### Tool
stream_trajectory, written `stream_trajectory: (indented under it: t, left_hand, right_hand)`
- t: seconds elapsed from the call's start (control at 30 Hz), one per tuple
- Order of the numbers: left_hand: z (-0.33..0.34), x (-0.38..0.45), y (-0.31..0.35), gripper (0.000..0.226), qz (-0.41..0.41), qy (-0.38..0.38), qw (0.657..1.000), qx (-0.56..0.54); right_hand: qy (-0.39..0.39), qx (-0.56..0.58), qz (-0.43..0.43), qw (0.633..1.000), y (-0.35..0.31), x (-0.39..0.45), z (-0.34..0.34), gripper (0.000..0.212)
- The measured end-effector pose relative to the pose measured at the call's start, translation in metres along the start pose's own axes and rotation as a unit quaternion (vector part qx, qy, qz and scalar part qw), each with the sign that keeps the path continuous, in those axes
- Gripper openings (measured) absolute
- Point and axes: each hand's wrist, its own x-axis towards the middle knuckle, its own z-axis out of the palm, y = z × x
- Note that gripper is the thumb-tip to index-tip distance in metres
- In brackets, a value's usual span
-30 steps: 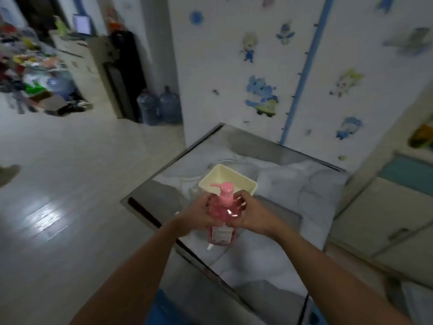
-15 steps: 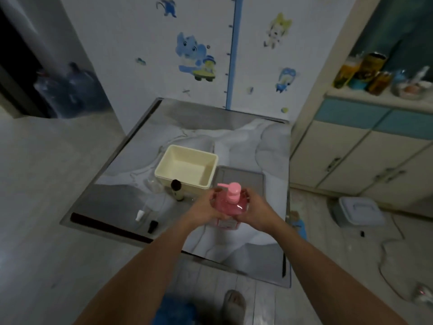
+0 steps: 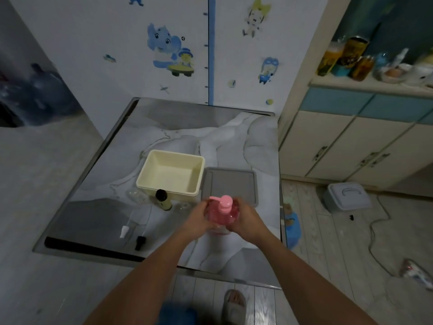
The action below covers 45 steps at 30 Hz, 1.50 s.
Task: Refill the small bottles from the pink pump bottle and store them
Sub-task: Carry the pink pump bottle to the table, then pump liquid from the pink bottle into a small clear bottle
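The pink pump bottle [image 3: 222,211] stands on the marbled table [image 3: 248,146], near its front edge. My left hand [image 3: 196,218] grips its left side and my right hand [image 3: 246,219] grips its right side. Behind it sits an empty cream box [image 3: 172,171]. A small yellowish bottle with a black cap [image 3: 163,200] stands upright against the box's front wall. Two loose nozzle caps, a white one [image 3: 123,231] and a black one [image 3: 140,242], lie to the front left. Faint clear small bottles [image 3: 137,195] lie left of the capped bottle.
A grey lid [image 3: 230,185] lies flat right of the cream box. A black strip [image 3: 89,248] runs along the table's front left edge. Cream cabinets [image 3: 351,146] stand to the right, jars on top. A grey container [image 3: 346,197] and a cable lie on the floor.
The view has swung right and down, bringing the whole table and the right-hand cabinets into sight. Both hands stay on the pink pump bottle, which stands in the same spot.
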Motion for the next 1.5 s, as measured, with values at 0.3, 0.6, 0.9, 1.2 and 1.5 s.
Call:
stream_trajectory:
  t: [0.3, 0.6, 0.9, 1.2, 1.5]
  left_hand:
    - [-0.009, 0.005, -0.011, 0.071, -0.012, -0.026, 0.997, 0.067]
    - [-0.019, 0.005, 0.009, 0.066, -0.018, -0.068, 0.993, 0.093]
    - [-0.063, -0.004, 0.067, 0.083, 0.002, 0.036, 0.989, 0.142]
    - [-0.078, 0.0, 0.154, 0.051, 0.109, 0.168, 0.894, 0.4]
    - [-0.079, -0.004, 0.188, 0.056, 0.084, 0.213, 0.837, 0.498]
  right_hand:
    - [-0.015, 0.012, 0.009, 1.0, 0.006, 0.001, 0.005, 0.064]
    - [-0.071, -0.027, 0.002, 0.997, 0.008, 0.006, -0.006, 0.072]
    - [-0.092, -0.123, 0.03, 0.988, 0.0, 0.032, -0.065, 0.07]
    - [0.039, -0.131, -0.069, 0.988, -0.057, 0.061, -0.12, 0.056]
    - [0.088, -0.159, -0.15, 0.972, -0.097, 0.077, -0.146, 0.057]
